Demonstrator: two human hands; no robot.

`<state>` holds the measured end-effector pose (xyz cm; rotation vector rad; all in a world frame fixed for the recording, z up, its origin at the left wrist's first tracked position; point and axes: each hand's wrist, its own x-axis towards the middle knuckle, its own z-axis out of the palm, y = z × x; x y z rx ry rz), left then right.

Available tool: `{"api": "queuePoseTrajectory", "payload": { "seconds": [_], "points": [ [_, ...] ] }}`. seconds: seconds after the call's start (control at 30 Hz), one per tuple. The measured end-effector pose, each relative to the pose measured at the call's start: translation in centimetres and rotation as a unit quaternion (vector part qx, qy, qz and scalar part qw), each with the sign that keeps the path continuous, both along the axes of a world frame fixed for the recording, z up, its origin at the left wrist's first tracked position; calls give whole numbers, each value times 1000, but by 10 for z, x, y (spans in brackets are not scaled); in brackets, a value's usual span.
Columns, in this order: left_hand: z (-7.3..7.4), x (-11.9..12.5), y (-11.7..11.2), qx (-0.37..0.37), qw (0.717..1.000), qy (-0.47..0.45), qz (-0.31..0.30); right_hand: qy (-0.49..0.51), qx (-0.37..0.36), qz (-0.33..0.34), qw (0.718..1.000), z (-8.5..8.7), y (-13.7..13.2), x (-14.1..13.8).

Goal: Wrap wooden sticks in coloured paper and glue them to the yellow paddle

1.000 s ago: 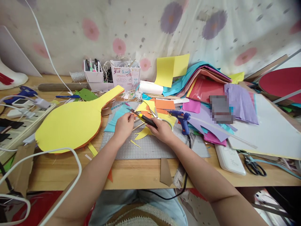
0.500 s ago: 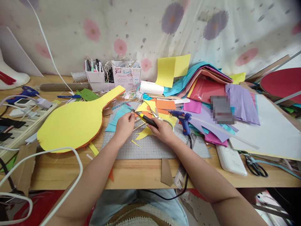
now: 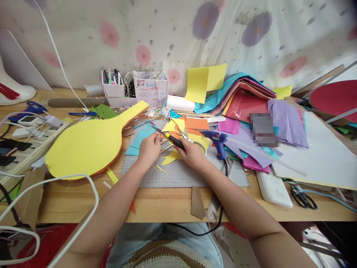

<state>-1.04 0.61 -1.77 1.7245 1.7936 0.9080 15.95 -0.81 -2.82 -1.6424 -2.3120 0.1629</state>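
A black and yellow utility knife (image 3: pixel 173 140) is gripped in my right hand (image 3: pixel 193 153), slanting up and left over the grey cutting mat (image 3: pixel 178 180). My left hand (image 3: pixel 150 149) is closed in a pinch beside the knife's blade end; whatever sits between its fingers is hidden. Yellow paper scraps (image 3: pixel 173 158) lie under and between the hands. Just behind my right hand are open scissors (image 3: pixel 186 137), partly covered. Blue paper (image 3: pixel 140 140) rests on the mat behind my left hand.
A large yellow paddle-shaped piece (image 3: pixel 86 149) lies at left, near a power strip (image 3: pixel 30 154) and looping white cable. To the right are a blue glue gun (image 3: pixel 219 144), coloured sheets (image 3: pixel 249 143), a white power bank (image 3: pixel 275 190) and black-handled scissors (image 3: pixel 304 197).
The knife's blade end has shifted slightly left and up, its handle tilting a little with my right hand. My left hand stays pinched in nearly the same place.
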Motion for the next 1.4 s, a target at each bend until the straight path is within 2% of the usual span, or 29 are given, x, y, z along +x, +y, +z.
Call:
{"api": "queuePoseTrajectory", "payload": {
  "seconds": [0.2, 0.47, 0.6, 0.77, 0.97, 1.1, 1.4],
  "points": [
    [-7, -6, 7, 1, 998, -62, 1, -15, 3, 2, 1000, 3, -3, 7],
    [-1, -5, 3, 6, 1000, 24, -10, -38, 8, -7, 999, 5, -6, 1],
    [-2, -8, 6, 4, 1000, 12, 5, -45, 8, -13, 999, 5, -7, 2],
    [-5, -6, 7, -3, 999, 40, -16, -59, 4, -16, 998, 8, -6, 1],
    [-4, -8, 8, -7, 1000, 19, 7, -63, 7, -7, 998, 10, -6, 3],
    [-5, -6, 7, -6, 1000, 30, 0, -71, 15, -11, 997, 10, -5, 1],
    [-7, -6, 9, -20, 1000, 18, -4, -80, -7, -17, 997, 13, -6, 2]
  ]
}}
